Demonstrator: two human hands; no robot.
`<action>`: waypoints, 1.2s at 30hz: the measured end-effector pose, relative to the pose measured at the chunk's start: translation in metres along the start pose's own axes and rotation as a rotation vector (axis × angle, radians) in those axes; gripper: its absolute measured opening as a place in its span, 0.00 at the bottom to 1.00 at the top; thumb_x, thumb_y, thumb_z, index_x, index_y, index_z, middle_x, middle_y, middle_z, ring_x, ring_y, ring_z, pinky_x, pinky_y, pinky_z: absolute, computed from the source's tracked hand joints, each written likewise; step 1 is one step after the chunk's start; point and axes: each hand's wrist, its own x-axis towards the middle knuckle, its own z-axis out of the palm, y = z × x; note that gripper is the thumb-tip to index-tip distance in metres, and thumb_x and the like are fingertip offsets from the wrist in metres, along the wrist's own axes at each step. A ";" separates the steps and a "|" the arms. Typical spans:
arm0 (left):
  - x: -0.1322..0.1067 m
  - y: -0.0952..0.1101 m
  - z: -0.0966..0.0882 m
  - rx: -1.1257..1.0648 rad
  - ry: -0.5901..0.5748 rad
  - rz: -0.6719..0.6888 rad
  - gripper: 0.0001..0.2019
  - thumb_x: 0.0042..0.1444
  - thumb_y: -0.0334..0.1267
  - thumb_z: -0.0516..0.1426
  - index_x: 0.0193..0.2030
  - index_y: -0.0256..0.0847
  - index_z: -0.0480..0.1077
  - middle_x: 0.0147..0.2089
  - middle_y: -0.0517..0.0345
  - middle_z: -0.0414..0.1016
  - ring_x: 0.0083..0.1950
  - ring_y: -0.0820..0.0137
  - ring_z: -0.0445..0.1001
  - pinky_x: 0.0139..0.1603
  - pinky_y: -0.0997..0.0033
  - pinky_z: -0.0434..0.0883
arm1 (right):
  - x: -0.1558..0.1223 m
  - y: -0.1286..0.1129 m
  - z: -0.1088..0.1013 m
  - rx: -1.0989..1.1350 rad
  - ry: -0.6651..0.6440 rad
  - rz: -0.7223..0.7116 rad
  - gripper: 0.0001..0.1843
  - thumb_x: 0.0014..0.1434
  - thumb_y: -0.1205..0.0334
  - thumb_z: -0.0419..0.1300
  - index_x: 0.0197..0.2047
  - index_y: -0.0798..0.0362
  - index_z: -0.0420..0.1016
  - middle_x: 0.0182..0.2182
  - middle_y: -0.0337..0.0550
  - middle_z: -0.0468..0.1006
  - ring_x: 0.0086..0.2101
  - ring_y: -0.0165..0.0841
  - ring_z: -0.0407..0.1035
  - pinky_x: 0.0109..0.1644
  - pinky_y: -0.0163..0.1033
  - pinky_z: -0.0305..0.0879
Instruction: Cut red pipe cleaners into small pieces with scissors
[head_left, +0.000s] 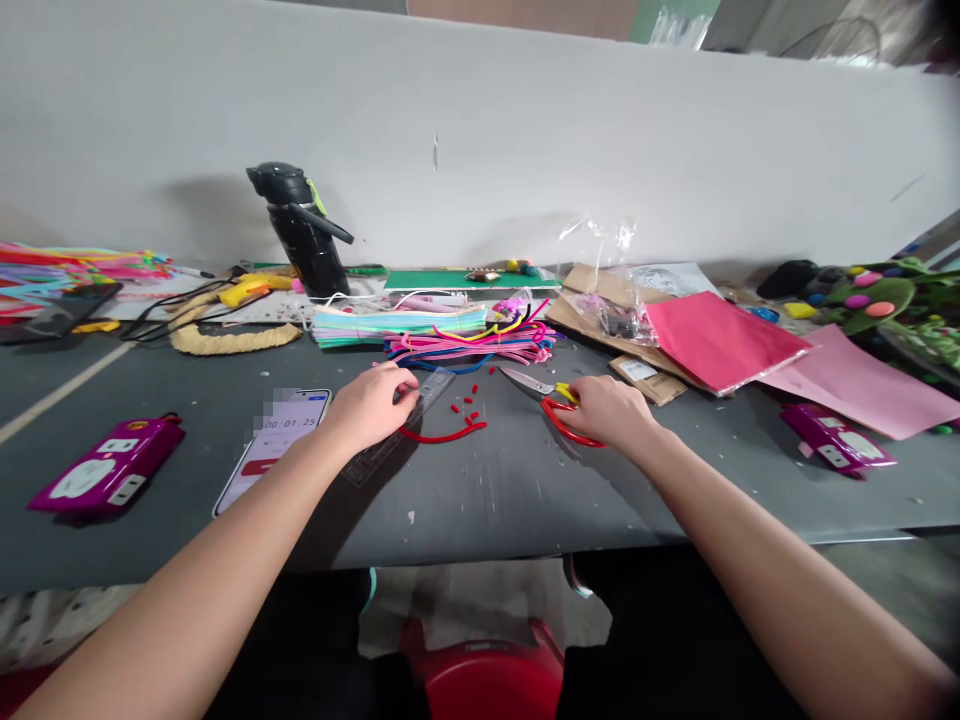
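Red and yellow at the handles, one pair of scissors (pixel 534 383) sits in the right hand (pixel 609 410), whose fingers I see closed around the grip, with the blades pointing toward the left hand (pixel 377 405). That left hand has its fingers curled, and the near end of one red fuzzy stem (pixel 446 438) meets its lower edge; I cannot tell whether the fingers are clamped on it. The stem curves over the worktop (pixel 480 500) into the space between the hands. Just beyond it I count six short red pieces (pixel 454 408), loosely scattered, a couple almost touching. One clear ruler (pixel 435 388) lies slantwise, partly beneath the left hand. Farther back I make out two main bundles of stems, a pale mint bundle (pixel 405 325) and, just in front of it, a pink bundle (pixel 487 347). One phone (pixel 274 445) lies beside the left forearm, its screen reading 00:01:25. Of the purple packs I have two, a left pack (pixel 112 470) and a right pack (pixel 836 440), well apart. One black bottle (pixel 311 245) stands near the wall, and one red-pink packet (pixel 727 340) partly covers one pink sheet (pixel 862 380) off to the right.
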 end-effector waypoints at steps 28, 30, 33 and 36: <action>-0.008 0.006 -0.001 -0.041 -0.090 -0.193 0.14 0.51 0.52 0.58 0.34 0.45 0.68 0.40 0.54 0.78 0.39 0.61 0.75 0.31 0.68 0.62 | -0.031 0.022 0.005 0.226 0.008 -0.172 0.14 0.52 0.49 0.63 0.35 0.51 0.76 0.31 0.44 0.77 0.31 0.35 0.70 0.29 0.36 0.51; -0.009 0.005 -0.002 -0.070 -0.088 -0.177 0.13 0.52 0.51 0.57 0.35 0.44 0.69 0.39 0.53 0.78 0.40 0.61 0.76 0.32 0.69 0.63 | -0.030 0.023 0.005 0.233 0.000 -0.162 0.14 0.52 0.49 0.63 0.35 0.51 0.76 0.31 0.43 0.78 0.31 0.35 0.70 0.29 0.35 0.51; -0.009 0.002 -0.004 -0.095 -0.060 -0.165 0.10 0.55 0.48 0.55 0.35 0.45 0.69 0.39 0.54 0.78 0.40 0.62 0.76 0.34 0.68 0.64 | -0.031 0.023 0.003 0.257 0.005 -0.163 0.15 0.55 0.47 0.61 0.35 0.50 0.75 0.32 0.43 0.78 0.32 0.36 0.70 0.29 0.36 0.53; -0.011 -0.002 -0.011 -0.116 -0.021 -0.159 0.08 0.57 0.44 0.53 0.34 0.45 0.69 0.38 0.55 0.78 0.40 0.63 0.76 0.37 0.68 0.66 | -0.038 0.020 0.001 0.310 0.076 -0.176 0.16 0.58 0.46 0.58 0.38 0.50 0.76 0.36 0.45 0.79 0.35 0.38 0.71 0.32 0.36 0.56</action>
